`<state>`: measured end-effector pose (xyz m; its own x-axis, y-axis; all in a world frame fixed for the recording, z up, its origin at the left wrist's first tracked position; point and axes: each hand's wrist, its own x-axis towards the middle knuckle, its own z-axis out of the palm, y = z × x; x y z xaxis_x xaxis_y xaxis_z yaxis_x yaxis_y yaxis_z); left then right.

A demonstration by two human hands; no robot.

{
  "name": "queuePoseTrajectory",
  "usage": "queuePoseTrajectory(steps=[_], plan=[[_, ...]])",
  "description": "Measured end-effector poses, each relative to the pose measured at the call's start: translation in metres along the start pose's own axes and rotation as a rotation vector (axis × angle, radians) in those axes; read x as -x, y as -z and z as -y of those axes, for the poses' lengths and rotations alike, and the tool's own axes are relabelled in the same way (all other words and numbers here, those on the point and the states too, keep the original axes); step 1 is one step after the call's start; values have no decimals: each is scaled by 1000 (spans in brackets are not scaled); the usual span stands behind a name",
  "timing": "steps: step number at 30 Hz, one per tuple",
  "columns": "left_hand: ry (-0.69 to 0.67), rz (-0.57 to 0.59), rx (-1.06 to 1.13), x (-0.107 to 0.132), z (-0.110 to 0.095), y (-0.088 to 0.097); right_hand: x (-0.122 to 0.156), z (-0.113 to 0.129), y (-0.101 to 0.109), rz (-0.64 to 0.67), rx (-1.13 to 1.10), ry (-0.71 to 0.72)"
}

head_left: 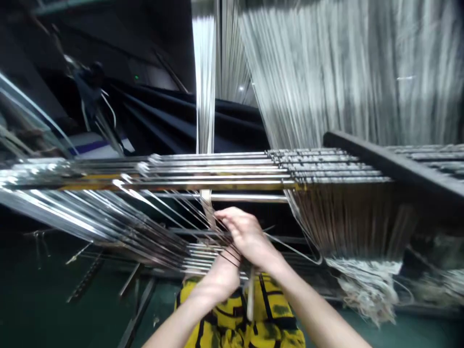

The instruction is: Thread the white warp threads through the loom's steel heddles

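My right hand (248,237) is in the middle of the head view, over my left wrist. Its fingers are bent together, with the tips close to the lower end of a band of white threads (205,96); what lies between them is too blurred to name. My left hand (226,273) reaches up from below among thin metal wires (174,246), and its fingers are hidden behind the right hand and the wires. Above both hands run several parallel metal bars (224,169). A pale loop of cord (308,257) hangs right of my hands.
A wide sheet of white threads (344,72) comes down at the right through the bars, ending in a tangled thread bundle (377,285). A dark slanted beam (391,157) crosses there. Shiny wires (83,208) fan out at the left. Yellow-and-black cloth (271,309) covers my lap.
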<state>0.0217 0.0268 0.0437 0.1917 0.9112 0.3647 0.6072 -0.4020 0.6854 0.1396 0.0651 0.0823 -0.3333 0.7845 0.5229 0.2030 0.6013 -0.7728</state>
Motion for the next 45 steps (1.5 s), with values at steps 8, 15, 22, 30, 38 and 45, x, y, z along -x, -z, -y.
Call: queuePoseTrajectory(steps=[8, 15, 22, 30, 38, 45], plan=[[-43, -516, -76, -64, 7, 60, -40, -3, -2, -151, -55, -288], [98, -636, -24, -67, 10, 58, -50, 7, -9, -115, -233, -386], [153, -642, -18, -71, 12, 61, -51, 9, -9, -77, -243, -452], [-107, -581, -222, -55, 18, 60, -41, -1, -1, -224, -246, -428], [-141, -617, -428, -56, 21, 56, -51, 4, -10, -113, -214, -368], [-76, -582, -435, -63, 31, 65, -46, -2, -9, -163, -157, -414]])
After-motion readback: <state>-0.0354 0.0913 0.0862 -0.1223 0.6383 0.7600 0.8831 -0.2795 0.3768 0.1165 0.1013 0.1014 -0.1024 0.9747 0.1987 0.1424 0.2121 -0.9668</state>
